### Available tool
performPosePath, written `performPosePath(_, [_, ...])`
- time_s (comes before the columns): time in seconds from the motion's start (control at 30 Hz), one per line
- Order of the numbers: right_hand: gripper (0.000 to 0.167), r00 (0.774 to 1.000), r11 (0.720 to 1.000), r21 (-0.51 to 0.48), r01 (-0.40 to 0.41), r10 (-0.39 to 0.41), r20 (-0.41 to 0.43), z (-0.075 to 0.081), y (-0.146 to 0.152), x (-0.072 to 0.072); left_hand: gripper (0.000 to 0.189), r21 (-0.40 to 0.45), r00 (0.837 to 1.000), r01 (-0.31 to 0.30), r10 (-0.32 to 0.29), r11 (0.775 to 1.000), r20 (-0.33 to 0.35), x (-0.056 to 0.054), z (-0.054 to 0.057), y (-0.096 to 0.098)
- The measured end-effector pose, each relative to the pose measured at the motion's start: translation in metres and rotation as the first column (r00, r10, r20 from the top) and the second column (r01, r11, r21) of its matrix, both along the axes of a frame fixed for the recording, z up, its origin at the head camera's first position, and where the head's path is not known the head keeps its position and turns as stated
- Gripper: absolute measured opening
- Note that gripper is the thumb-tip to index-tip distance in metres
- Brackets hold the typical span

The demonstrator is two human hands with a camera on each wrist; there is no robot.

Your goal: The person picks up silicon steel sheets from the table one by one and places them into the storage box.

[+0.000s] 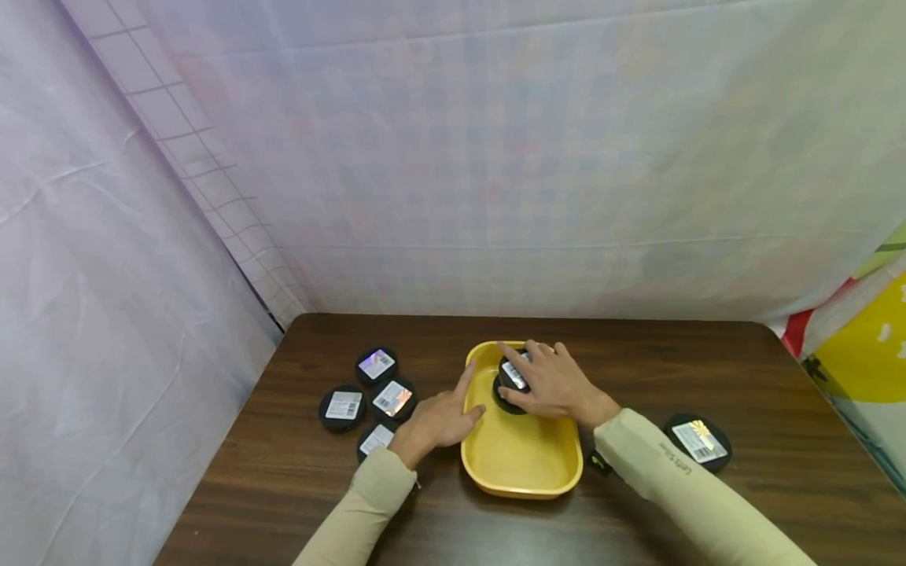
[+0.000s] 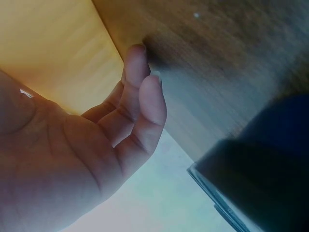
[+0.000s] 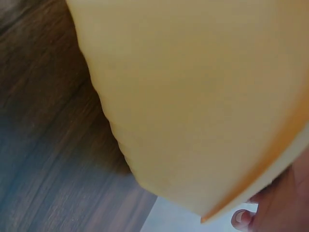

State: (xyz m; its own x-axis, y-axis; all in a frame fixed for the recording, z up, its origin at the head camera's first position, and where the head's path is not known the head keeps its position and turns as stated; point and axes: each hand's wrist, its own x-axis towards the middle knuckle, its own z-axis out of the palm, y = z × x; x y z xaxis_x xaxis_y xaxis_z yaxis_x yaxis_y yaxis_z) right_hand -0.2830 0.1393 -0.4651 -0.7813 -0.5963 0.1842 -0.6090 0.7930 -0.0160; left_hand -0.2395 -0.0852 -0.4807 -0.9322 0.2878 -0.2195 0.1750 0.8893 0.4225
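A yellow tray (image 1: pixel 520 464) stands on the table, with two flat, round black containers in its far part, one overlapping the other. My right hand (image 1: pixel 555 383) reaches over the tray's right side and holds the upper black container (image 1: pixel 514 374), thumb on its near side and fingers across its far side. At the tray's left rim is my left hand (image 1: pixel 442 417), index finger pointing forward along the edge and thumb over the rim. In the left wrist view its other fingers (image 2: pixel 133 96) bend loosely beside the tray's outer wall. The right wrist view shows mostly the tray's outer wall (image 3: pixel 183 106).
Left of the tray lie several black containers (image 1: pixel 343 407) with white labels, one partly behind my left hand. Another black container (image 1: pixel 697 442) is right of my right forearm. A small dark item (image 1: pixel 598 462) sits between the tray and my right sleeve. White curtains hang behind the table (image 1: pixel 248 472).
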Motion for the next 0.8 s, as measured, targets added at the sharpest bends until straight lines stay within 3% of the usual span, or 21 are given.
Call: performPosePath(0.8, [0.074, 0.999, 0.999, 0.027, -0.025, 0.026, -0.033, -0.009, -0.014, -0.001, 0.076, -0.015, 1.0, 0.008, -0.008, 1.0, -0.021, 0.0, 0.0, 0.0])
